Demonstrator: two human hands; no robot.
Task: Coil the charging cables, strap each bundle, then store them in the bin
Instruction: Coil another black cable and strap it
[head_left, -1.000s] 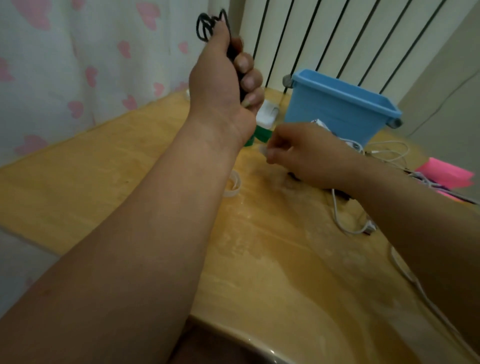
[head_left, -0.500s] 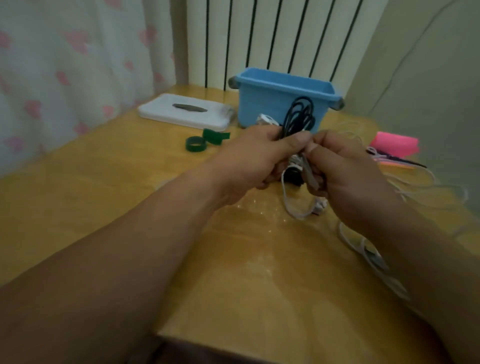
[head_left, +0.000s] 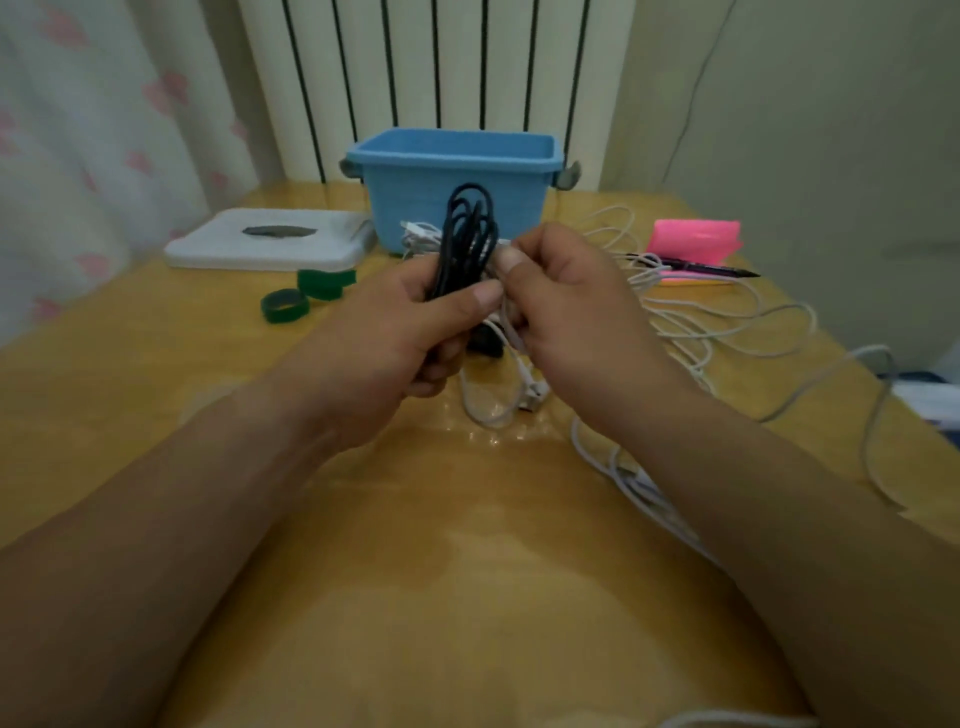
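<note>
I see the left hand (head_left: 395, 332) wrapped round the coiled black cable (head_left: 467, 228), whose loops stand up above the fingers. The right hand (head_left: 566, 301) has its fingertips curled, pinching a pale strand (head_left: 511, 330) against the coil's right side. The blue bin (head_left: 452, 171) sits just beyond the fingers. Green straps (head_left: 284, 305) lie to their left and loose white cables (head_left: 701, 322) to their right.

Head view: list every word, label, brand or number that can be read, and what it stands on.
No text can be read anywhere.
On the blue bin: no print shows on its wall.
On the white flat box: a dark oval mark, too blurred to tell whether it holds letters.
On the pink pack: no legible print.
</note>
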